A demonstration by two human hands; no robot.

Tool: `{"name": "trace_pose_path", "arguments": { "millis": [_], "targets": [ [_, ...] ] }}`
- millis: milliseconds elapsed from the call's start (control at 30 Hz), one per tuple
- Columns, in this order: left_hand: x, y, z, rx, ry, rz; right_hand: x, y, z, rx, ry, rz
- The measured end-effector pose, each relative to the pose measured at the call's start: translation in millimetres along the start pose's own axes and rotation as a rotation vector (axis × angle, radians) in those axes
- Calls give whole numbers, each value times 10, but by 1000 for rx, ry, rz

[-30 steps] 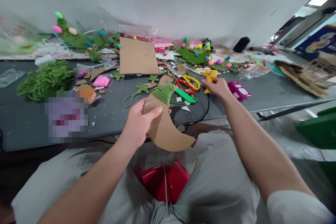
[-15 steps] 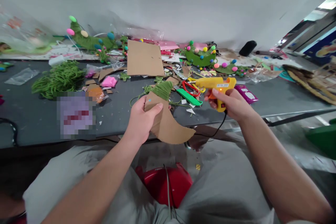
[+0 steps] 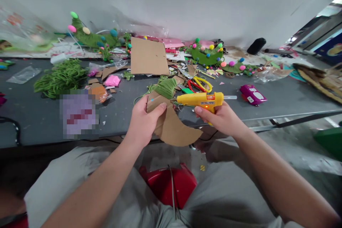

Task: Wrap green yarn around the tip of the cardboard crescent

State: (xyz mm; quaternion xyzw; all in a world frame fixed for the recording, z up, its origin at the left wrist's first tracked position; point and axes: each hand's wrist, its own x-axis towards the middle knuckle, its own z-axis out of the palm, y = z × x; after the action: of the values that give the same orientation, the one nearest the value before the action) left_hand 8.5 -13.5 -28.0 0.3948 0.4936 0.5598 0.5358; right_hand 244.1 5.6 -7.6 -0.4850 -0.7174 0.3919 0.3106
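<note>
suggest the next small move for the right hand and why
I'd probably lay a little glue on the bare cardboard just below the green yarn. The right hand holds the yellow glue gun with its nozzle at or close to the edge of the green yarn, while the left hand grips the cardboard crescent, bare below the wrap.

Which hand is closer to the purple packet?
Right. The right hand, gripping the yellow glue gun, is left of the purple packet; the left hand, holding the cardboard crescent, is farther left.
</note>
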Motion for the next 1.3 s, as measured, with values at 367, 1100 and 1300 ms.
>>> {"name": "trace_pose_path", "arguments": {
  "millis": [367,1100,1300],
  "targets": [
    [7,-32,-16,23,2,35,26,-23,41,-97,31,-33],
    [75,-86,-59,126,84,118,-7,-27,-59,-171,52,-23],
    [72,-87,-60,81,59,99,-3,34,-382,-19,242,121]
  ]
}}
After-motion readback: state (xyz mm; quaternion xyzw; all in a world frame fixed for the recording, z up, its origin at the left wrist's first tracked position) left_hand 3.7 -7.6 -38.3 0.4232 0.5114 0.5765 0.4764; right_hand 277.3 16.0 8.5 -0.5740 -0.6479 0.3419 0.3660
